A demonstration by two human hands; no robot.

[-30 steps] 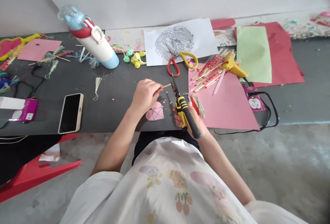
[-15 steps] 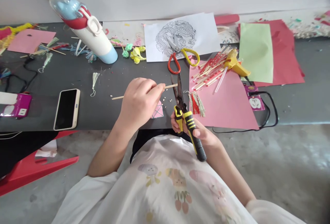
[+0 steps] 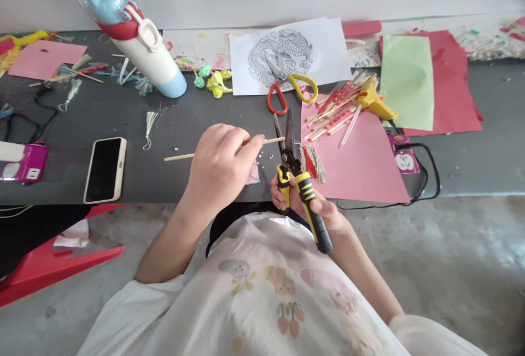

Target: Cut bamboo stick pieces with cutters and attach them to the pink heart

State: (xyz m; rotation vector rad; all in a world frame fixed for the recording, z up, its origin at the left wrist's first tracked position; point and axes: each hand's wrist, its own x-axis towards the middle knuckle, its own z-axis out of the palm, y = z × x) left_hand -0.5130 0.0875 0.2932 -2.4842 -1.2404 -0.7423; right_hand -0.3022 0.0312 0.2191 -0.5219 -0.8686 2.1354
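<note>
My left hand (image 3: 221, 167) pinches a thin wooden stick (image 3: 179, 157) between thumb and fingers; its long end points left and its short end right. That right end lies between the parted blades of a pair of heavy shears (image 3: 304, 189) with black and yellow handles. Around those handles my right hand (image 3: 326, 211) is closed. Below my left hand a small pink paper piece (image 3: 253, 175) with drawn lines is partly hidden. Tiny pale bits (image 3: 266, 157) lie scattered on the dark table beside the stick.
Red-and-yellow-handled scissors (image 3: 283, 80) rest on a dragon drawing (image 3: 246, 80). Red-tipped sticks (image 3: 332, 115) and a yellow glue gun (image 3: 379, 105) lie on pink paper (image 3: 369, 173). A bottle (image 3: 143, 55) and a phone (image 3: 105, 170) are to the left. A power cord (image 3: 435, 170) hangs near the table edge.
The shears' blades have spread a little wider. The stick has turned slightly flatter, and more of its left end shows beyond my left hand.
</note>
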